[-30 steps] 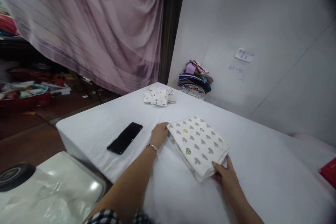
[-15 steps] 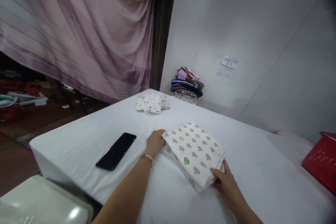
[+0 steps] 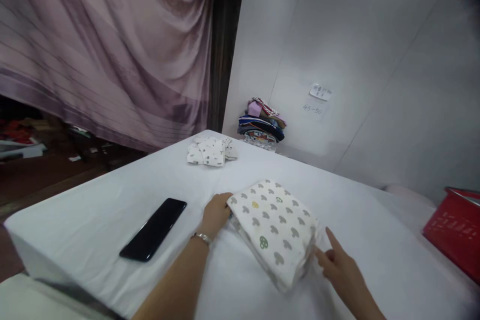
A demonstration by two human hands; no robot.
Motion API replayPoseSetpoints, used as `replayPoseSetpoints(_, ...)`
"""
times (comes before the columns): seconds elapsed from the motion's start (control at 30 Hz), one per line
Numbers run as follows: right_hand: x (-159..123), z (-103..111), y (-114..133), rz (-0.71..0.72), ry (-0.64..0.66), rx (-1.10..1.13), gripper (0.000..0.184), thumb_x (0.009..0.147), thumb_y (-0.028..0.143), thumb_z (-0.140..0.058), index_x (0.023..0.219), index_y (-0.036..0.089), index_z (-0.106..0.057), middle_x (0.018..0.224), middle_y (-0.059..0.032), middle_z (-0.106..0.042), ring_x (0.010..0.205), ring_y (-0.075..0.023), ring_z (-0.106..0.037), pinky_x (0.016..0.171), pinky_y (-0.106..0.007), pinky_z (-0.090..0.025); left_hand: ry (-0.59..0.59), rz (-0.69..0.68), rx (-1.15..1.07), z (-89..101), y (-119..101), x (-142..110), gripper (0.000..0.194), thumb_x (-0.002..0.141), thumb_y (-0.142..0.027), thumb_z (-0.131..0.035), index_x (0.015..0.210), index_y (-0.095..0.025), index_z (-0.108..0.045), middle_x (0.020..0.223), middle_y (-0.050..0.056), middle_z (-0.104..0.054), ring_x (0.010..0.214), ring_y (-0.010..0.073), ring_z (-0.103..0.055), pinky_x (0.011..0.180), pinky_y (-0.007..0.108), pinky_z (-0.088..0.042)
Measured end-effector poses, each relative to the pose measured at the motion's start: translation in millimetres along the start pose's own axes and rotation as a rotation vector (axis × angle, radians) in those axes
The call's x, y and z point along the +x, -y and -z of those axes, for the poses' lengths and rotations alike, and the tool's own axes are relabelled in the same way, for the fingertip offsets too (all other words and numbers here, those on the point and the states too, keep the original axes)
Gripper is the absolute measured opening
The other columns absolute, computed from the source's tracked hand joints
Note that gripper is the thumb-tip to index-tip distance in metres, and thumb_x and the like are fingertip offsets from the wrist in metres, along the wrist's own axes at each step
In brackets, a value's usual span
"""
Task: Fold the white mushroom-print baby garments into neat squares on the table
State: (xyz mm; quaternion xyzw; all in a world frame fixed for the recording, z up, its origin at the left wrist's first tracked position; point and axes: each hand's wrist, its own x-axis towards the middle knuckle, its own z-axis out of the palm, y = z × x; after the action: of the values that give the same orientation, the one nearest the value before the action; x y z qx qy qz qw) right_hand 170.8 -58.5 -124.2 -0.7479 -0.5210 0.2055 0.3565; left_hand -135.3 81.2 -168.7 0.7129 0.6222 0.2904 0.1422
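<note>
A folded white cloth printed with grey mushrooms, plus a few green and yellow ones, lies on the white-covered table. My left hand, with a bracelet at the wrist, is closed on the cloth's left corner; its fingertips are partly hidden under the fold. At the right edge, my right hand has its index finger stretched out and its thumb apart, close beside the cloth. Whether the thumb still touches the fabric is hard to see. Left of my left hand lies a black phone.
A second folded white printed cloth sits near the table's far corner. Behind it is a pile of folded clothes against the wall. A red basket stands at the right. A pink curtain hangs at the left.
My right hand has loosened from the cloth's right edge and spread its fingers. The left hand keeps its hold on the corner. The view has turned right, showing more of the red basket.
</note>
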Motion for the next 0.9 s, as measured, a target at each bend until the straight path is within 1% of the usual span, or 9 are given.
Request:
replayPoseSetpoints(0.07, 8.0, 9.9, 13.0, 0.165, -0.046, -0.117, 0.061, 0.080, 0.053, -0.048, 0.131, 0.020, -0.042, 0.073, -0.0016, -0.063, 0.064, -0.0180, -0.060, 0.057, -0.029, -0.049, -0.015, -0.036, -0.015, -2.5, -0.7, 0.9, 0.043, 0.076, -0.015, -0.046, 0.118, -0.022, -0.054, 0.117, 0.003, -0.059, 0.106, 0.0185, -0.050, 0.087, 0.028, -0.036)
replayPoseSetpoints(0.13, 18.1, 6.1, 31.2, 0.331, -0.043, -0.116, 0.052, 0.083, 0.052, -0.044, 0.126, 0.022, -0.048, 0.100, -0.0063, -0.063, 0.089, -0.0210, -0.061, 0.064, -0.029, -0.051, -0.007, -0.058, -0.019, -2.2, -2.1, 1.2, 0.046, 0.077, -0.016, -0.046, 0.123, -0.021, -0.050, 0.121, 0.004, -0.057, 0.107, 0.0188, -0.049, 0.089, 0.028, -0.036)
replayPoseSetpoints(0.2, 29.3, -12.0, 47.3, 0.480, 0.017, -0.143, 0.051, 0.085, 0.051, -0.041, 0.126, 0.023, -0.049, 0.127, -0.0081, -0.052, 0.115, -0.0240, -0.049, 0.082, -0.036, -0.049, 0.036, -0.077, -0.019, 0.9, -3.4, 0.8, 0.045, 0.076, -0.013, -0.045, 0.118, -0.025, -0.055, 0.112, 0.001, -0.062, 0.101, 0.0181, -0.052, 0.085, 0.028, -0.037)
replayPoseSetpoints(0.27, 39.6, -38.6, 54.6, 0.548, 0.099, -0.243, 0.055, 0.085, 0.053, -0.038, 0.130, 0.023, -0.046, 0.140, -0.0081, -0.037, 0.129, -0.0268, -0.033, 0.101, -0.046, -0.034, 0.067, -0.082, -0.021, 5.3, -3.8, 0.1, 0.045, 0.074, -0.009, -0.044, 0.111, -0.029, -0.059, 0.100, -0.001, -0.066, 0.094, 0.0173, -0.053, 0.080, 0.026, -0.038)
replayPoseSetpoints(0.37, 49.1, -76.1, 46.1, 0.551, 0.267, -0.425, 0.062, 0.086, 0.058, -0.032, 0.136, 0.022, -0.038, 0.146, -0.0078, -0.025, 0.135, -0.0284, -0.017, 0.108, -0.052, -0.016, 0.051, -0.057, -0.008, 9.8, -3.1, -0.4, 0.045, 0.074, -0.009, -0.043, 0.109, -0.031, -0.061, 0.093, -0.002, -0.067, 0.089, 0.0172, -0.053, 0.077, 0.026, -0.037)
replayPoseSetpoints(0.5, 50.8, -96.7, 25.3, 0.562, 0.310, -0.557, 0.066, 0.087, 0.061, -0.025, 0.139, 0.022, -0.032, 0.148, -0.0064, -0.019, 0.136, -0.0266, -0.011, 0.109, -0.051, -0.010, 0.013, -0.030, 0.029, 9.2, -1.2, 0.2, 0.047, 0.073, -0.008, -0.043, 0.109, -0.032, -0.062, 0.092, -0.002, -0.068, 0.088, 0.0174, -0.053, 0.074, 0.026, -0.037)
replayPoseSetpoints(0.7, 46.0, -91.4, 33.5, 0.528, 0.349, -0.584, 0.069, 0.087, 0.062, -0.019, 0.141, 0.020, -0.029, 0.149, -0.0065, -0.016, 0.137, -0.0252, -0.008, 0.109, -0.049, -0.006, 0.011, -0.088, 0.045, 5.4, 1.7, 1.5, 0.046, 0.075, -0.009, -0.043, 0.110, -0.031, -0.061, 0.092, -0.003, -0.068, 0.085, 0.0164, -0.054, 0.073, 0.025, -0.038)
replayPoseSetpoints(0.83, 54.0, -77.6, 49.7, 0.404, 0.477, -0.561, 0.069, 0.086, 0.064, -0.020, 0.140, 0.022, -0.029, 0.149, -0.0066, -0.015, 0.137, -0.0253, -0.007, 0.108, -0.048, -0.006, 0.009, -0.113, 0.053, 4.0, 2.3, 2.1, 0.046, 0.073, -0.009, -0.041, 0.109, -0.028, -0.063, 0.092, -0.001, -0.069, 0.085, 0.0177, -0.055, 0.073, 0.026, -0.040)
replayPoseSetpoints(0.9, 64.2, -69.0, 48.9, 0.374, 0.429, -0.566, 0.068, 0.086, 0.063, -0.019, 0.141, 0.024, -0.027, 0.150, -0.0060, -0.011, 0.137, -0.0249, -0.004, 0.108, -0.048, -0.006, 0.006, -0.114, 0.054, 3.1, 2.6, 2.7, 0.047, 0.073, -0.010, -0.041, 0.110, -0.028, -0.062, 0.094, -0.001, -0.069, 0.087, 0.0184, -0.056, 0.074, 0.026, -0.041)
